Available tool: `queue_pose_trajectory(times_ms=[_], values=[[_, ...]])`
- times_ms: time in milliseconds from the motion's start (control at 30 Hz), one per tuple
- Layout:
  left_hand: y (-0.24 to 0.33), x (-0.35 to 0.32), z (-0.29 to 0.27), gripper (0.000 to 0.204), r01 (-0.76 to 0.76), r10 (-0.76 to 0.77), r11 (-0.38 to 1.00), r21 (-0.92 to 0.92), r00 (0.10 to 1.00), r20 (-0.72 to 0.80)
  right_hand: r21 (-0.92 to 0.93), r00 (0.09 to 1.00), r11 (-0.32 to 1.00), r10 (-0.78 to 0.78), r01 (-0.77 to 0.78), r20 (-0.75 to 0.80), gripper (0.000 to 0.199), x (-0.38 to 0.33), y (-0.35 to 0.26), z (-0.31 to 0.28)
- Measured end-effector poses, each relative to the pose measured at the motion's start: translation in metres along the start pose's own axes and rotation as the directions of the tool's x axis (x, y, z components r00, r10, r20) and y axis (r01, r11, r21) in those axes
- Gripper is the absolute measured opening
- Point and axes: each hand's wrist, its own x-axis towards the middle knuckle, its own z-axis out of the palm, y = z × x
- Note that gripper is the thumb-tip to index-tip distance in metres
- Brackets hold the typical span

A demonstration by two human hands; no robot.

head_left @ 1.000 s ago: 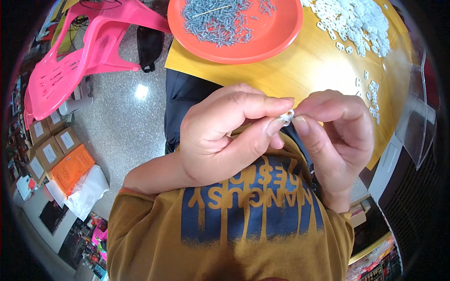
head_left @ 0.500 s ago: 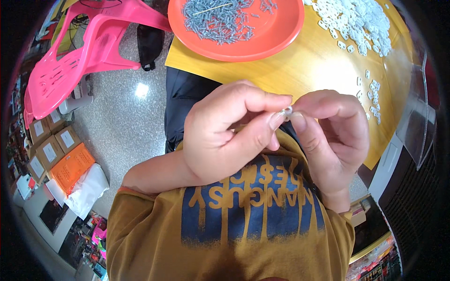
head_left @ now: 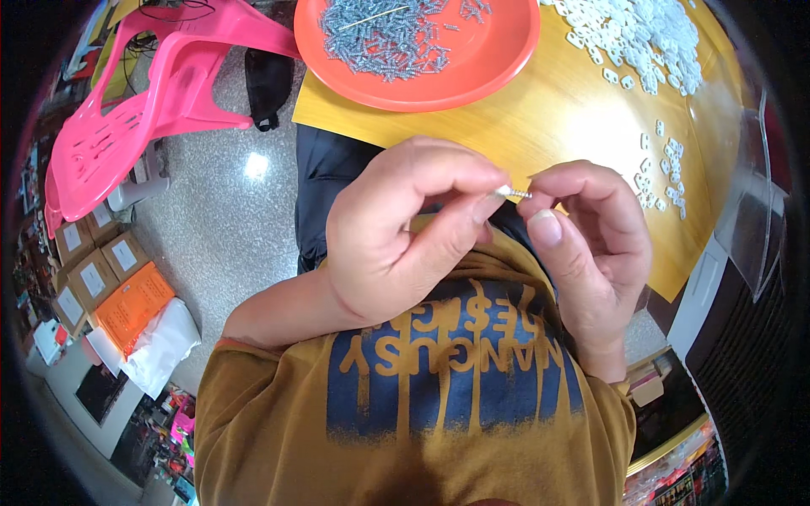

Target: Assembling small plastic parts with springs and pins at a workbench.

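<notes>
From the head view, the left hand (head_left: 396, 236) pinches a small white plastic piece (head_left: 504, 191) between thumb and forefinger, close above the person's chest. The right hand (head_left: 591, 244) closes its fingertips on a thin metal screw (head_left: 521, 194), whose end meets the white piece (how far in, I cannot tell). Beyond the hands, an orange plate (head_left: 489, 67) of screws sits on the yellow table (head_left: 574, 118), beside a heap of white pieces (head_left: 641, 34). A pink chair (head_left: 135, 110) stands left.
</notes>
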Motion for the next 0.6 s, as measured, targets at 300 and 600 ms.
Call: queue_pose_trajectory(times_ms=[300,600], values=[[-0.004,0.010,-0.007,0.028,-0.468,0.417,0.757,0.456,0.883,0.213,0.422,0.949,0.850,0.295,-0.314,0.113,0.012,-0.001,-0.009,0.002],[-0.011,0.009,-0.009,0.029,-0.478,0.423,0.770,0.423,0.878,0.223,0.340,0.971,0.910,0.223,-0.238,0.081,0.008,-0.002,0.001,0.000]])
